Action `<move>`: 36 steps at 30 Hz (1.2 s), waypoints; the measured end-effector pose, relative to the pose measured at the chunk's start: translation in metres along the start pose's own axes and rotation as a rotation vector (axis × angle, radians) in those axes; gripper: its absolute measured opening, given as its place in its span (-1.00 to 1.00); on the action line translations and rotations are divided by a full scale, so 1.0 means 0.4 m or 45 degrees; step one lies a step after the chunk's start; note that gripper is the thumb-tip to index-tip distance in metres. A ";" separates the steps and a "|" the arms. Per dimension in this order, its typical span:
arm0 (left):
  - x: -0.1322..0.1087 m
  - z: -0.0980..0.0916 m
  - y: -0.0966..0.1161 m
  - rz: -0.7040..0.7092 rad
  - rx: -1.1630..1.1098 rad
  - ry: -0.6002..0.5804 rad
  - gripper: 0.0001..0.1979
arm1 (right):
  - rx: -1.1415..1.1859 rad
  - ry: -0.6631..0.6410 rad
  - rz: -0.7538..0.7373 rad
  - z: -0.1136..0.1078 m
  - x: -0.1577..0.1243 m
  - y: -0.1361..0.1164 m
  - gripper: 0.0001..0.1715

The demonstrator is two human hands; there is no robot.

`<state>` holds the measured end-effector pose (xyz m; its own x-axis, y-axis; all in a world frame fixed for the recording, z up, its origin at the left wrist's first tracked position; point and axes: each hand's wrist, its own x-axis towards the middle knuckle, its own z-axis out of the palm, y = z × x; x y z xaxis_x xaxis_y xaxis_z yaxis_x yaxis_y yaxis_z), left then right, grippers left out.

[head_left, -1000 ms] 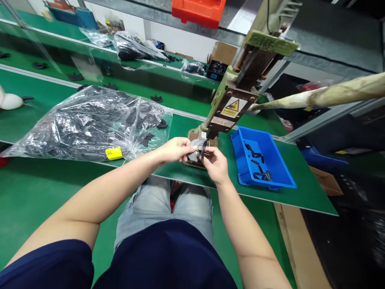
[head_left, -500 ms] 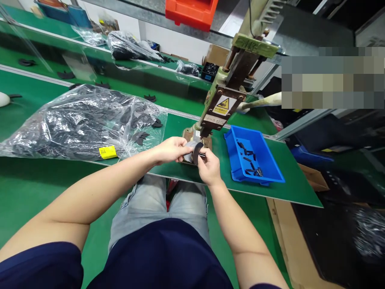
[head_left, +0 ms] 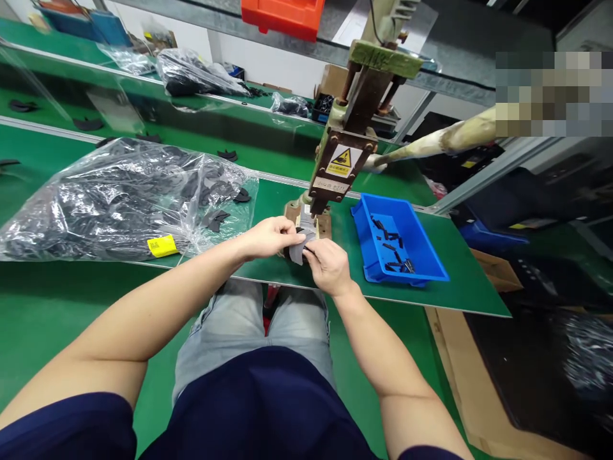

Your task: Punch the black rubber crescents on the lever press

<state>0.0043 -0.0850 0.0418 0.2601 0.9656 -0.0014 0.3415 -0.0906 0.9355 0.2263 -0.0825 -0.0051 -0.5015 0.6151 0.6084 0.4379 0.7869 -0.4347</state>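
Between my two hands is a dark grey curved plastic piece (head_left: 297, 252), just in front of the base of a hand press (head_left: 341, 160). My left hand (head_left: 274, 237) pinches its upper left side between thumb and fingers. On its right side, my right hand (head_left: 329, 264) is closed with thumb and fingers against the piece; whether a smaller part is also in those fingers is hidden. The press base (head_left: 324, 225) stands right behind the piece, under the ram.
A clear plastic bag (head_left: 110, 198) of dark curved pieces lies at left. A blue bin (head_left: 402, 239) with several small black parts stands right of the press. The press lever (head_left: 445, 139) reaches right. An orange bin (head_left: 285, 18) sits on the shelf above.
The curved piece has been turned in my hands; its broad grey face now shows where a dark edge stood up before. Both hands stay near the press base. The camera view has shifted slightly.
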 end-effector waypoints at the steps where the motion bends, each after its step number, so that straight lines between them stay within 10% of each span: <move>1: 0.003 0.001 -0.004 -0.019 -0.047 -0.025 -0.58 | -0.013 -0.005 -0.014 -0.001 -0.002 -0.001 -0.78; 7: -0.017 0.007 -0.012 0.057 -0.144 0.114 -0.66 | -0.062 0.051 0.067 -0.049 -0.014 -0.003 -0.79; 16: -0.084 -0.045 -0.154 -0.156 -0.181 0.399 -0.49 | -0.315 0.487 0.467 -0.326 -0.096 0.118 -0.71; 26: -0.091 0.048 -0.092 -0.256 -0.681 -0.033 -0.37 | 0.006 -0.178 0.106 -0.045 -0.013 -0.024 -0.76; 31: 0.008 -0.066 -0.152 -0.441 -0.580 0.276 -0.56 | -0.021 -0.027 0.171 -0.019 -0.031 0.031 -0.58; 36: 0.245 -0.188 -0.175 -0.602 -0.431 0.528 -0.60 | -0.111 0.201 0.259 -0.020 -0.119 0.095 -0.57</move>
<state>-0.0618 0.0344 0.0028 -0.2349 0.9019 -0.3625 0.0164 0.3765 0.9263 0.2727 -0.0824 -0.0453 -0.2774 0.7395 0.6134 0.5839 0.6368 -0.5035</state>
